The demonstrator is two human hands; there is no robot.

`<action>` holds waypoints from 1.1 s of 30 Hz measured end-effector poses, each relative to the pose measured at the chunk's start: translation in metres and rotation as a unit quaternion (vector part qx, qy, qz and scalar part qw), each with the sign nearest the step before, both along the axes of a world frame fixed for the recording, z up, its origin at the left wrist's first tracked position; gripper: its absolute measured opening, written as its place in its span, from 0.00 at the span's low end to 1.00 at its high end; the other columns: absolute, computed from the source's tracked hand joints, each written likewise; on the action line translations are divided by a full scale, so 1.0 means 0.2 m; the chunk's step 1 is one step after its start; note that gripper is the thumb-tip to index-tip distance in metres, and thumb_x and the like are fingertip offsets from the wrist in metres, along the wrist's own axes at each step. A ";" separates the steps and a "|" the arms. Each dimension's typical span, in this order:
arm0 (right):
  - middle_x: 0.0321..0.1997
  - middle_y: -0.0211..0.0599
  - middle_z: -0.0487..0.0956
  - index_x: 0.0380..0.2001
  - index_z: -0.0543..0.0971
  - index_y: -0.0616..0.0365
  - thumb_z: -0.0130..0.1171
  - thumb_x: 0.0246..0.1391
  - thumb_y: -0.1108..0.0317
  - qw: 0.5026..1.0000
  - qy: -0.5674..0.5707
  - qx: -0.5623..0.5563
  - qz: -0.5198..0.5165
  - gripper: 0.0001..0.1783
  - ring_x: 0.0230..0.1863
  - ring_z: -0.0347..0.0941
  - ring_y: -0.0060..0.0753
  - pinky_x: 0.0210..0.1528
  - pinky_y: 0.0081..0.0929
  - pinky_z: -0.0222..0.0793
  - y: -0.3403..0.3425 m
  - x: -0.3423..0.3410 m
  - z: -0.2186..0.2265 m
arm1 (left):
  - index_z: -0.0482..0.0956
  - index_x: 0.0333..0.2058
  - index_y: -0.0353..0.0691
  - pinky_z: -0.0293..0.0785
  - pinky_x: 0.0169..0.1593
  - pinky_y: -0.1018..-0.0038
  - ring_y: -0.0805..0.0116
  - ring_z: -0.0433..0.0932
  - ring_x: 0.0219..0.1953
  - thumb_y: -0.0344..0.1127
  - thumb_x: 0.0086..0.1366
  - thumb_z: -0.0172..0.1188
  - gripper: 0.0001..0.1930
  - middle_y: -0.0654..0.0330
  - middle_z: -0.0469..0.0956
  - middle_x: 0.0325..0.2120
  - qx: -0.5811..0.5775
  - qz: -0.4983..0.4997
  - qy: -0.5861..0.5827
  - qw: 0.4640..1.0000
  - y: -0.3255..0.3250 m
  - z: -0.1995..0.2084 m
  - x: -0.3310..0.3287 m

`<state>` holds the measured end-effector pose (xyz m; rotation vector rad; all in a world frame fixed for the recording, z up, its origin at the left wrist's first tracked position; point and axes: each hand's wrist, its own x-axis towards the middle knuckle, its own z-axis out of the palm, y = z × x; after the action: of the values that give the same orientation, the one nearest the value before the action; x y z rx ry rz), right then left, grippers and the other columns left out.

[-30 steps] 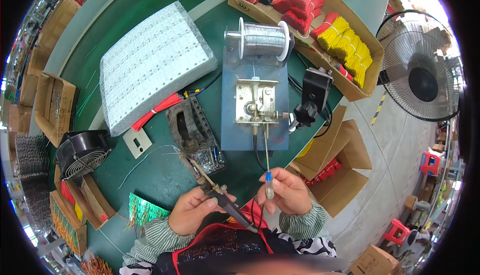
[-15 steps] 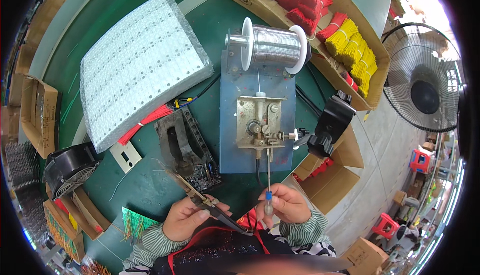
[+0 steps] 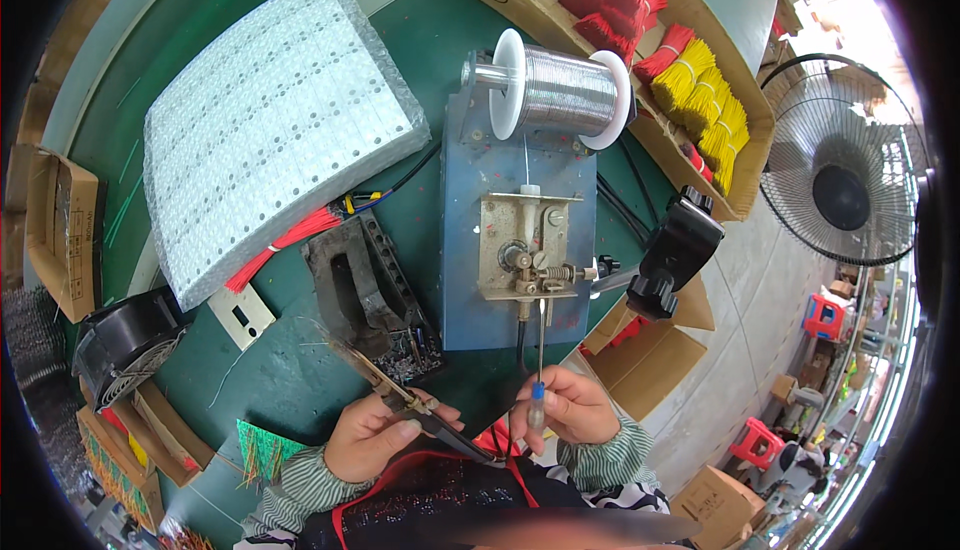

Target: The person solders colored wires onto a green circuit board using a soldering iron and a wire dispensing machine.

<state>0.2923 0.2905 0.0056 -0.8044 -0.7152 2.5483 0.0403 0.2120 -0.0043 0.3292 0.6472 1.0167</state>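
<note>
My left hand [image 3: 368,440] is closed around a soldering iron [image 3: 372,374], whose worn barrel slants up and left toward a dark metal iron stand [image 3: 335,268]. In my right hand [image 3: 580,410] is a screwdriver [image 3: 538,400] with a clear handle and blue collar, pinched between thumb and fingers. Its shaft points away from me, and the tip meets the near edge of a metal solder feeder [image 3: 497,240]; exact contact there is too small to tell. The feeder is mounted on a blue base plate [image 3: 463,315]. Behind it, solder wire runs down from a spool [image 3: 565,92].
A bubble-wrapped white stack [image 3: 280,130] lies left of the base, with red wires [image 3: 285,245] beside it. A cardboard tray [image 3: 745,150] of bundled wires sits at the far right. A black clamp [image 3: 680,250], a large fan [image 3: 840,180] and a small black fan [image 3: 130,350] flank the work.
The whole view has shifted and turned slightly. Both hands keep their hold on the soldering iron and screwdriver, almost unmoved, and the screwdriver tip stays at the feeder's near edge.
</note>
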 end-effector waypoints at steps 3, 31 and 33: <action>0.32 0.49 0.73 0.44 0.62 0.64 0.36 0.60 0.66 1.000 -0.002 -0.005 -0.005 0.14 0.22 0.70 0.26 0.24 0.20 0.68 0.00 0.00 0.00 | 0.63 0.47 0.32 0.62 0.54 0.63 0.56 0.67 0.51 0.25 0.62 0.43 0.14 0.46 0.67 0.46 0.000 -0.003 0.006 1.000 0.00 0.00 0.00; 0.30 0.49 0.73 0.43 0.65 0.62 0.38 0.60 0.68 0.999 -0.014 -0.006 -0.035 0.12 0.21 0.69 0.29 0.24 0.23 0.66 0.00 -0.02 0.00 | 0.63 0.48 0.31 0.64 0.53 0.67 0.58 0.68 0.50 0.26 0.62 0.44 0.15 0.47 0.69 0.46 -0.006 0.004 0.008 1.000 0.02 -0.02 -0.04; 0.30 0.49 0.73 0.43 0.65 0.62 0.38 0.60 0.68 0.999 -0.011 -0.004 -0.036 0.12 0.21 0.68 0.29 0.24 0.23 0.66 0.00 -0.02 0.00 | 0.63 0.48 0.32 0.64 0.53 0.67 0.58 0.68 0.50 0.26 0.62 0.44 0.15 0.47 0.69 0.45 -0.005 0.003 0.008 1.000 0.02 -0.02 -0.05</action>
<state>0.2884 0.2908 0.0052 -0.8473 -0.6699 2.4835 0.0302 0.2158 -0.0085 0.3267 0.6670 1.0183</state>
